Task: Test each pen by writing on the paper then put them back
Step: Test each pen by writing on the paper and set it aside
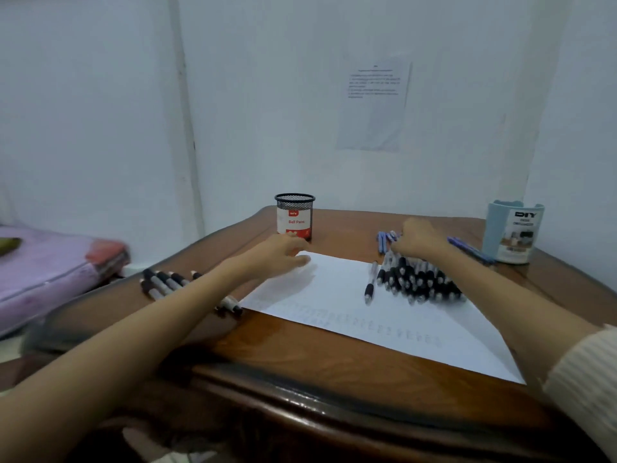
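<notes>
Head view: left grip (283,253) open, fingers flat on far-left corner of paper (334,305), just beside mesh cup (294,217). On the other side, right grip (420,240) curls over far end of pen pile (417,279); pile lies on paper's right part, mostly nearer than the grip. Can't tell if it holds one. Lone pen (370,282) lies just left of pile. Left pens (163,279) on table (300,362), partly under left forearm.

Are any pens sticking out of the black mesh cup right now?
No: nothing rises above the rim of the black mesh cup, and the black pens lie heaped on the paper.
</notes>
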`<state>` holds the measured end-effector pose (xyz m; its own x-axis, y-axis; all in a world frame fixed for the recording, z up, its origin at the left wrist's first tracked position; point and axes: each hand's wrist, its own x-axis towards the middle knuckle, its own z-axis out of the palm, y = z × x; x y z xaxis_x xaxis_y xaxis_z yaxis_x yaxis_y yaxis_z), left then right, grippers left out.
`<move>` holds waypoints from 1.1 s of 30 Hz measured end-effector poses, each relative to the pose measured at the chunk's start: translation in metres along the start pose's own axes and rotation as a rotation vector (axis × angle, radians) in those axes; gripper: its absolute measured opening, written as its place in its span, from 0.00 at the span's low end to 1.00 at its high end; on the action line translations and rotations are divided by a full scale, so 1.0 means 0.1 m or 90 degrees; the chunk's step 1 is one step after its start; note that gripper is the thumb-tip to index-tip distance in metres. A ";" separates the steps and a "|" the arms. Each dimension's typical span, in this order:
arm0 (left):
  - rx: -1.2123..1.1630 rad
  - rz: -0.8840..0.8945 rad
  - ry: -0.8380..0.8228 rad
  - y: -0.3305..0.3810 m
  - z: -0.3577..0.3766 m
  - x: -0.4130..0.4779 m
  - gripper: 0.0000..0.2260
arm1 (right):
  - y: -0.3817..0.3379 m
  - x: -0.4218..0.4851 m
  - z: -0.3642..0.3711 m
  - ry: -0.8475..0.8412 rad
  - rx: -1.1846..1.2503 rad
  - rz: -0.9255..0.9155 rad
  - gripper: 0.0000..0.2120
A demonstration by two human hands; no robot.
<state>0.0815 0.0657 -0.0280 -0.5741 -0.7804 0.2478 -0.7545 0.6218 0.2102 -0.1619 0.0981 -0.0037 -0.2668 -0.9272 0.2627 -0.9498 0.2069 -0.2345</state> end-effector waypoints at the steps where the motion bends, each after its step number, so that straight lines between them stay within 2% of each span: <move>1: 0.000 -0.015 0.006 -0.07 -0.07 -0.08 0.15 | -0.06 -0.03 0.01 0.031 -0.061 -0.012 0.13; 2: 0.001 -0.029 0.017 -0.15 -0.14 -0.16 0.15 | -0.15 -0.06 0.02 0.060 -0.103 -0.032 0.10; 3: 0.001 -0.038 0.032 -0.23 -0.21 -0.24 0.14 | -0.26 -0.08 0.03 0.073 -0.123 -0.053 0.14; 4: -0.004 -0.045 0.051 -0.32 -0.28 -0.33 0.14 | -0.41 -0.13 0.03 0.073 -0.114 -0.084 0.17; 6: -0.015 -0.065 0.066 -0.46 -0.40 -0.51 0.14 | -0.78 -0.28 0.04 0.056 -0.041 -0.177 0.16; 9: 0.002 -0.107 0.057 -0.65 -0.48 -0.79 0.14 | -1.32 -0.57 0.12 -0.053 0.093 -0.314 0.14; 13: 0.006 -0.176 0.059 -0.87 -0.46 -1.14 0.14 | -1.81 -0.92 0.28 -0.267 0.160 -0.394 0.22; 16: 0.001 -0.201 0.046 -0.98 -0.42 -1.36 0.15 | -1.95 -1.00 0.32 -0.324 0.179 -0.371 0.21; 22: -0.026 -0.197 0.061 -0.95 -0.37 -1.52 0.18 | -1.94 -1.08 0.31 -0.354 0.289 -0.262 0.21; 25: -0.019 -0.202 0.049 -0.94 -0.38 -1.52 0.18 | -1.85 -1.13 0.24 -0.331 0.372 -0.225 0.23; 29: 0.063 -0.231 0.058 -0.90 -0.37 -1.40 0.19 | -1.54 -1.08 0.03 -0.243 0.603 -0.203 0.15; 32: 0.068 -0.181 0.111 -0.65 -0.35 -1.17 0.18 | -1.16 -1.02 -0.22 -0.234 0.888 -0.111 0.08; 33: 0.061 -0.151 0.126 -0.52 -0.34 -1.08 0.18 | -1.03 -1.02 -0.29 -0.205 0.937 -0.079 0.06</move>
<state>0.1938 0.1193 -0.0331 -0.3132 -0.8685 0.3841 -0.8917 0.4081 0.1956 -0.0421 0.1802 0.0210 0.0323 -0.9820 0.1861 0.0953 -0.1823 -0.9786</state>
